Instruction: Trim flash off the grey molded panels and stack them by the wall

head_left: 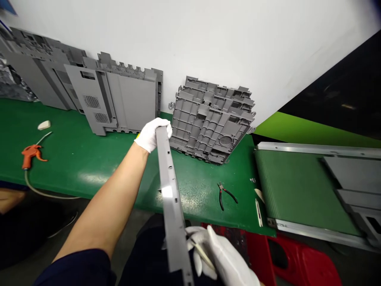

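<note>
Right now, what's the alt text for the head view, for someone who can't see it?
A white-gloved left hand grips the far end of a long gray panel; the white-gloved right hand, near its other end, holds a slim cream tool. Beyond, gray molded panels stand on a green tabletop against a white wall.

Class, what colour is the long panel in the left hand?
Grey; the long panel shows best in the head view.

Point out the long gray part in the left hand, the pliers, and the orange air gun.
Long gray part (pixel 170 218): head view, on its long flat face.
Pliers (pixel 222 189): head view, where the handles meet.
Orange air gun (pixel 29 154): head view, on its body.
</note>
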A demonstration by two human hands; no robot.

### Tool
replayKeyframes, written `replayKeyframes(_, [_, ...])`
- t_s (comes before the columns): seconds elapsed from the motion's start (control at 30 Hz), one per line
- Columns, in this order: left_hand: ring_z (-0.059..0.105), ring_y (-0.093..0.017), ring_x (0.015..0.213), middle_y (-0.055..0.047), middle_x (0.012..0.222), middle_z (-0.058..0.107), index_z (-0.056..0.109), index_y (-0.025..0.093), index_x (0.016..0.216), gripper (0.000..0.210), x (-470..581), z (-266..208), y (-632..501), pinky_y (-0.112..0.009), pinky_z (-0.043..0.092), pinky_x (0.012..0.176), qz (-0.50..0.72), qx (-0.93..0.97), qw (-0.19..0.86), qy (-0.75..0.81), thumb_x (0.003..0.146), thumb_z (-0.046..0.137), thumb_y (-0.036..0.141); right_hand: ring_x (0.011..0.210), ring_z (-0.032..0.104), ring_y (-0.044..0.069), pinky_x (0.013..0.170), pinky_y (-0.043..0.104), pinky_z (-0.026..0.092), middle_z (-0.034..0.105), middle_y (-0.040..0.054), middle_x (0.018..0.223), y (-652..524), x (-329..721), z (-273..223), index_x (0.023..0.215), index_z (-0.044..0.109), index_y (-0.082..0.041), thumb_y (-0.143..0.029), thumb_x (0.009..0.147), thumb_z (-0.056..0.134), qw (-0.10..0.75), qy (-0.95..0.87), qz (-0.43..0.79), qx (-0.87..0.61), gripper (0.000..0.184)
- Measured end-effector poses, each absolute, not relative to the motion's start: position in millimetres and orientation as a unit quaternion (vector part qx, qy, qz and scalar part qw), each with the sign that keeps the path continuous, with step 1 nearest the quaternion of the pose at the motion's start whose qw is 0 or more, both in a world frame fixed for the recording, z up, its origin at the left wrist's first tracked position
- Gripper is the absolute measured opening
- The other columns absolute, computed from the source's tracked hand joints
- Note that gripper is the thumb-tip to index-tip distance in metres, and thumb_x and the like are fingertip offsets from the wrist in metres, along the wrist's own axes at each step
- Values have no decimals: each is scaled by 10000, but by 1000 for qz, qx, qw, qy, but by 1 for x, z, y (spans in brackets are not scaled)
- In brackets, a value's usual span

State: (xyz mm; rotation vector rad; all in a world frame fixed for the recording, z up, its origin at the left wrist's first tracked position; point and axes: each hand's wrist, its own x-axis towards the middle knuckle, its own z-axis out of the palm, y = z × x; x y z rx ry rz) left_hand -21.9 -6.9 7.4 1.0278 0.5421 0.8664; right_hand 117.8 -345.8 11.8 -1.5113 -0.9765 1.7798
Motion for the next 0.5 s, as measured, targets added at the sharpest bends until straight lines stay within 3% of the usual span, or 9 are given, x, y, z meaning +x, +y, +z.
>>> replayKeyframes(0.1, [501, -141, 463, -47, 483, 530, 541, 160, 497, 301, -27, 10, -5, -275, 401, 498, 399, 464, 743, 271, 766, 610, 277, 459, 342, 110, 623, 307, 438, 551, -13, 602, -335, 116, 14, 928, 670, -193, -724, 965, 240, 320, -381, 703, -508, 684])
replayKeyframes(0.2, [524, -148, 478, -60, 491, 555, 573, 151, 503, 313, -34, 9, -3, -276, 416, 516, 388, 489, 733, 270, 787, 599, 280, 558, 411, 119, 595, 262, 398, 537, -12, 670, -329, 125, 29, 892, 629, -200, -655, 993, 302, 272, -443, 661, -541, 569])
replayKeyframes(0.3, [556, -167, 503, -73, 508, 583, 607, 146, 524, 320, -38, 9, -3, -290, 453, 554, 374, 519, 719, 271, 802, 600, 305, 618, 504, 136, 584, 237, 416, 552, -14, 682, -329, 133, 53, 776, 571, -229, -618, 987, 387, 178, -534, 541, -625, 479])
replayKeyframes(0.5, [574, -156, 540, -59, 541, 589, 574, 155, 521, 299, -28, 13, 0, -295, 478, 625, 356, 542, 714, 266, 793, 628, 267, 456, 524, 133, 478, 240, 388, 577, -37, 568, -327, 128, 87, 711, 543, -258, -466, 1022, 411, 77, -734, 222, -637, 397])
